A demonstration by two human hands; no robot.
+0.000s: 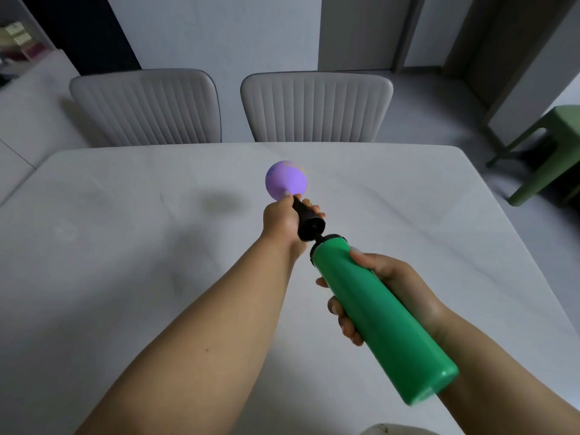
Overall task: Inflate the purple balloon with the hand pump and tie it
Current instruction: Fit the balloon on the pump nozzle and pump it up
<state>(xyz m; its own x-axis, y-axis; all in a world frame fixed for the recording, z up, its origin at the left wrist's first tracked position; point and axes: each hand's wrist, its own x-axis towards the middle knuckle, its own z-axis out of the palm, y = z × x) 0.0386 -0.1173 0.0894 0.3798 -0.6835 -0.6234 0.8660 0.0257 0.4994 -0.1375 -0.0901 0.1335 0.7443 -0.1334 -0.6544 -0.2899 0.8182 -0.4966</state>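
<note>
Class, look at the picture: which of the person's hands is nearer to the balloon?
Left. The left hand grips the pump's black nozzle right at the balloon neck, touching it. The right hand grips the green barrel, farther back toward the person.

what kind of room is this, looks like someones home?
Most likely a home dining area. A large white table has two padded grey chairs pushed up to its far edge, a green stool stands on the floor to the right, and a shelf with books shows at top left.
</note>
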